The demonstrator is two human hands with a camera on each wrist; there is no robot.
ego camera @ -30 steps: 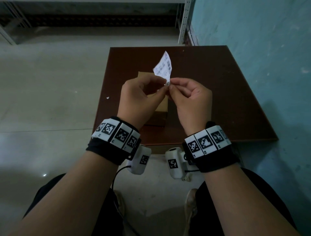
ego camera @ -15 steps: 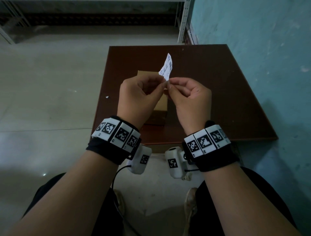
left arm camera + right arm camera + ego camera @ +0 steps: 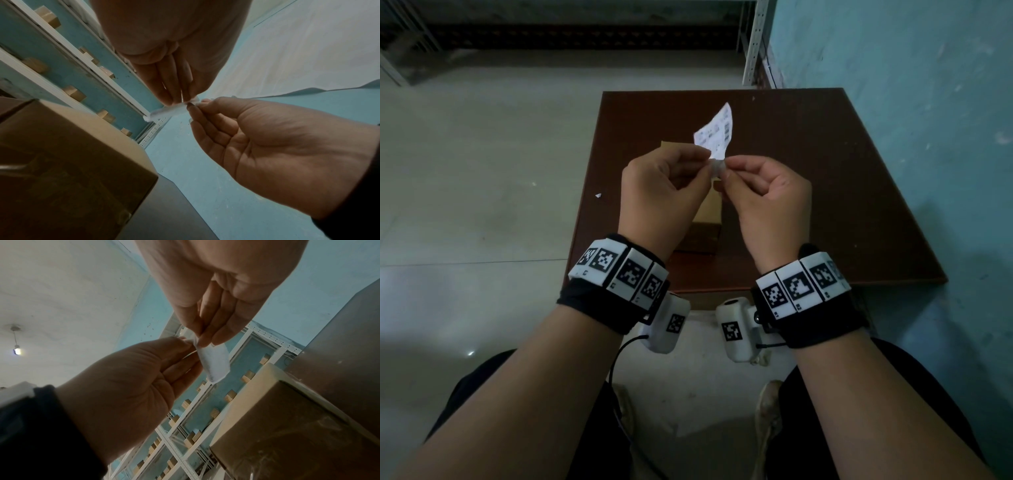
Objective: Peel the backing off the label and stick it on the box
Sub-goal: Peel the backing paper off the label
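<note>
Label (image 3: pixel 717 135) now broader to the head camera than half a second ago, printed face turned more toward the viewer and fanned out toward 12 o'clock above the knuckles, where a moment back only a narrow sliver showed. Lower corner still pinched at the centre, between left hand (image 3: pixel 661 192) coming in from 9 o'clock and right hand (image 3: pixel 770 202) from 3 o'clock; fingers (image 3: pixel 174 91) of the left clenched on the paper edge, fingers (image 3: pixel 205 331) of the right clenched on the same corner, tips nearly touching. Probably a sign of rolling and working the corner to split backing from sticker; no free flap of backing plainly visible yet, so peeling likely only at its start and sticking not begun. Whether the two layers have parted at all: cannot tell from these views. Box (image 3: pixel 707 219) resting on the worktop (image 3: pixel 825 188) directly beneath the hands, mostly hidden behind them, top face bare of any label as far as visible. Counted: one label, one box, one worktop, two hands, both busy on the label; one small white scrap (image 3: pixel 598 195) on the floor off the worktop's edge at 9 o'clock.
</note>
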